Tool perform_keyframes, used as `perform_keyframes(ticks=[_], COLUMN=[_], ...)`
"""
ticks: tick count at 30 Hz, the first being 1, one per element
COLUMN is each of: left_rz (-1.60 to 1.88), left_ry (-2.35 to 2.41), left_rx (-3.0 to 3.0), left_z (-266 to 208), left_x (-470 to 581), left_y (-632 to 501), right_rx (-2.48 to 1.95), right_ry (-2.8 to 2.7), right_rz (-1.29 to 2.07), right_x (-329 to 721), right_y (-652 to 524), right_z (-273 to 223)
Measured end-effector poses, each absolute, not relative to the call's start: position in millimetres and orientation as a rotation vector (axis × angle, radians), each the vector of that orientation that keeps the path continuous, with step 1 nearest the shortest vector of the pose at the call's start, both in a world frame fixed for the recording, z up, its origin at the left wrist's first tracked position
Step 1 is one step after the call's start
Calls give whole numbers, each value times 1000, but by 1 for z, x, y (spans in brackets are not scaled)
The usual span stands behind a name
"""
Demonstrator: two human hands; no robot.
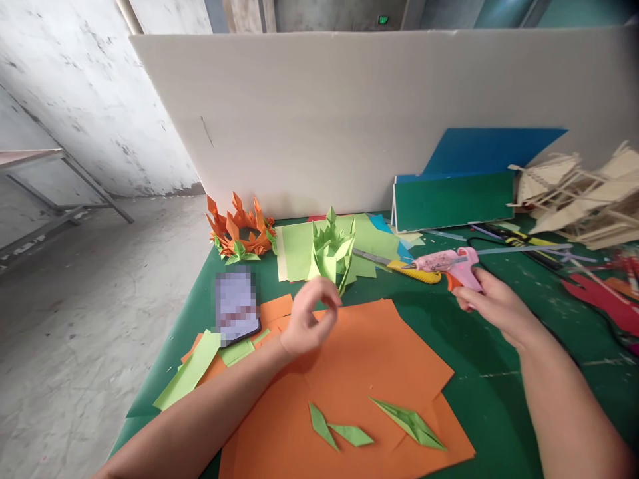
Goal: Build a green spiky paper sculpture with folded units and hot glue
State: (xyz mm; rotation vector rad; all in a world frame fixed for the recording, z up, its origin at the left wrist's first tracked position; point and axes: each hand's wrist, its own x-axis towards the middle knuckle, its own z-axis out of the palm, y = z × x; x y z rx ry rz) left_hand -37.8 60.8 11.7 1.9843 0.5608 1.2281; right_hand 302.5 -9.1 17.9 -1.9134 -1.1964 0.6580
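My right hand [486, 296] grips a pink hot glue gun [454, 261] by its handle, nozzle pointing left, above the green table. My left hand [310, 318] is over the orange paper [369, 346], thumb and fingers curled into a ring with their tips close together. Whatever may be between the tips is too small to make out. Just beyond it stands a light green folded-paper piece [333, 249] with upright points. Two small green paper leaves [352, 434] and a longer folded green leaf [409, 422] lie on the orange paper, nearer to me.
An orange and green paper crown [242, 233] sits at the back left, behind a phone [237, 303]. A yellow utility knife [414, 271] lies beyond the glue gun. Green board [454, 199], wooden stick models [574, 193] and scraps fill the back right. A white panel [324, 113] closes the rear.
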Motion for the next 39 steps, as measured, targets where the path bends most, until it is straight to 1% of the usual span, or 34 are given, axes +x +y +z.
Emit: perform_keyframes(ticks=[1, 3, 6, 9, 14, 18, 21, 25, 29, 33, 36, 39], left_rz=[1103, 773, 380, 246, 262, 286, 441, 587, 591, 634, 682, 640], left_ry=[358, 123, -21, 52, 217, 552, 758, 879, 908, 902, 828, 726], left_rx=[2103, 2240, 2366, 2494, 2467, 2210, 2017, 1767, 1540, 1487, 1379, 1199], left_z=[14, 17, 11, 1, 2, 15, 19, 16, 10, 8, 9, 13], left_x=[-37, -33, -23, -14, -13, -18, -21, -21, -19, -17, -15, -14], left_y=[55, 42, 22, 10, 11, 23, 33, 44, 51, 52, 49, 45], right_rx=[-1884, -1830, -1759, -1741, -1697, -1584, -1574, -1696, -1758, -1727, -1744, -1773], right_ry=[-1193, -1195, -1205, -1183, -1152, -1219, -1288, -1385, -1474, -1555, -1536, -1467], right_rz=[684, 739, 805, 818, 799, 852, 851, 709, 608, 574, 557, 534], right_x=[300, 295, 291, 291, 293, 286, 278, 267, 257, 252, 252, 251], right_y=[-10, -11, -11, -9, -6, -6, -5, -5, -6, -5, -5, -4], right_z=[20, 24, 25, 21, 14, 16, 17, 19, 21, 18, 17, 18])
